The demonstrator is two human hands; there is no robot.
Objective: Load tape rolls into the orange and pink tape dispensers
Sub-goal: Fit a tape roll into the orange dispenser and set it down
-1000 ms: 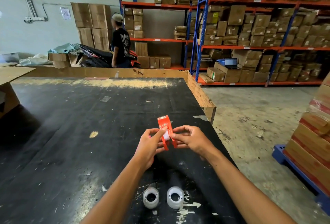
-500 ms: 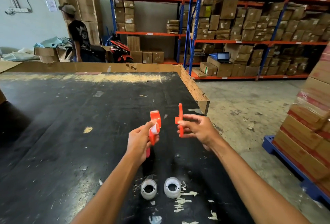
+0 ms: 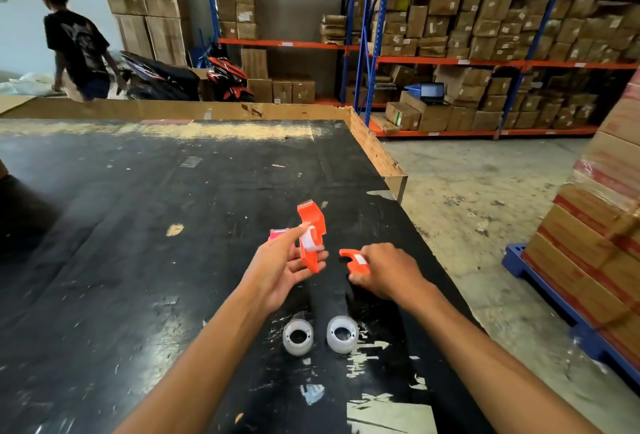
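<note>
- Holding the orange dispenser body (image 3: pixel 310 238) in my left hand (image 3: pixel 282 265), thumb and fingers closed round it; its long axis runs roughly 12 to 6 o'clock, cutter end toward 12, leaning slightly to 11
- my right hand (image 3: pixel 386 272) pinches the detached orange side cover (image 3: pixel 354 260), lying near flat, its tip toward 9 o'clock; the two parts are apart
- pink dispenser (image 3: pixel 278 234) peeks out behind my left thumb; whether it rests on the table I cannot tell
- two clear tape rolls (image 3: pixel 298 336) stand side by side at 6 o'clock, holes up, on the scuffed black table (image 3: pixel 121 225)
- at 12 to 2 o'clock, shelving (image 3: pixel 485 63) stacked with cartons; concrete floor (image 3: pixel 485 191) at 3; a person (image 3: pixel 74 42) at 10
</note>
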